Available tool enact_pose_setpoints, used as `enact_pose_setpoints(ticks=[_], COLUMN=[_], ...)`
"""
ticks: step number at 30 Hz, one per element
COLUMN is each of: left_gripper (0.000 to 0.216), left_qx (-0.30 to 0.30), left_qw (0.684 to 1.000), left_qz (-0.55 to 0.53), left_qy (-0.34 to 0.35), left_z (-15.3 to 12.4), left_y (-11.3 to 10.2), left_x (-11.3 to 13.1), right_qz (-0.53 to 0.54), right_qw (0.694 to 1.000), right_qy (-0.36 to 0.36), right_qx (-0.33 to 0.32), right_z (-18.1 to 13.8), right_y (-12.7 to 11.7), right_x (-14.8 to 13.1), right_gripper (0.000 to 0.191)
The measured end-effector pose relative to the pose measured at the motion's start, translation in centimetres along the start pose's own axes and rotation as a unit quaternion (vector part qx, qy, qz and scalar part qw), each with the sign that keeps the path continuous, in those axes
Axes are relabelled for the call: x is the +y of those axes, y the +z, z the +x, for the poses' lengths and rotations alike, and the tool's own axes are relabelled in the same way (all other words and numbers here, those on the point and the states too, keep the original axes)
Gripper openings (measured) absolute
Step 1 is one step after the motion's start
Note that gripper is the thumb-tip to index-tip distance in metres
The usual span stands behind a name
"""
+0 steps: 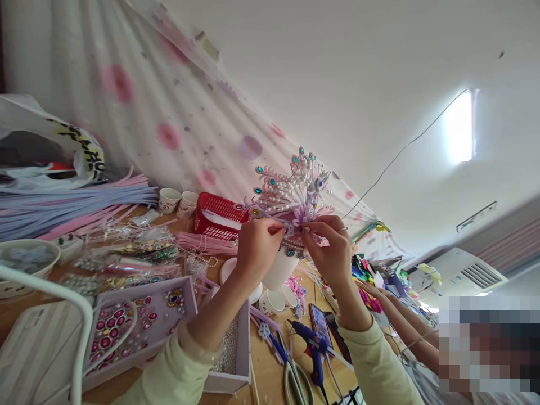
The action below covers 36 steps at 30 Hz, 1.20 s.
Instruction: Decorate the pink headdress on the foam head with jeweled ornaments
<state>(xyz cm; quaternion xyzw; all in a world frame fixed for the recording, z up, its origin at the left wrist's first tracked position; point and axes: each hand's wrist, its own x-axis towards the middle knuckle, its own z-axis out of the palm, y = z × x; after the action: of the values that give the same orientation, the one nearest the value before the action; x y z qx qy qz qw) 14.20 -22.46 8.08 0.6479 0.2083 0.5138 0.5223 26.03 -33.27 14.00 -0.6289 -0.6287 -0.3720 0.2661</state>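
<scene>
In front of me stands a crown-like ornament (291,194) of white pearl beads, lilac pipe-cleaner stems and blue, teal and amber gems. My left hand (259,244) pinches its lower front from the left. From the right, my right hand (331,247) pinches beside a small lilac flower or bow there, its fingertips close to the left ones. Exactly which piece lies between the fingers is hidden. A white cylinder (278,271) shows directly beneath the ornament; I cannot tell whether it bears it.
A blue glue gun (312,340), scissors (293,377) and a phone (320,323) lie below my right hand. Boxes of pink gems (112,323) and pearls (228,346), a red basket (205,225) and pipe cleaners (76,205) lie leftward. Another person's arms (405,320) reach in at right.
</scene>
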Motion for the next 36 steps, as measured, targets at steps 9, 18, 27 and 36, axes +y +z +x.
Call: enact_pose_setpoints(ticks=[9,18,27,36], left_gripper=[0.013,0.016,0.017,0.019], left_qx=[0.034,0.057,-0.021,-0.087], left_qw=[0.997,0.991,0.969,0.948], left_qz=[0.067,0.121,0.233,0.293], left_qy=[-0.016,-0.001,0.079,0.082], left_z=[-0.5,-0.7,3.6,5.4], left_y=[2.2,3.4,-0.8,0.3], left_x=[0.7,0.7,2.7,4.1], right_qz=[0.058,0.117,0.115,0.123], right_qw=[0.997,0.987,0.988,0.988], right_qy=[0.041,0.085,0.068,0.061], right_qx=[-0.037,-0.066,-0.071,-0.073], right_z=[0.4,1.1,1.0,0.8], right_y=[-0.4,-0.5,-0.8,-1.1], right_x=[0.3,0.7,0.8,1.4], right_gripper=[0.013,0.013,0.017,0.015])
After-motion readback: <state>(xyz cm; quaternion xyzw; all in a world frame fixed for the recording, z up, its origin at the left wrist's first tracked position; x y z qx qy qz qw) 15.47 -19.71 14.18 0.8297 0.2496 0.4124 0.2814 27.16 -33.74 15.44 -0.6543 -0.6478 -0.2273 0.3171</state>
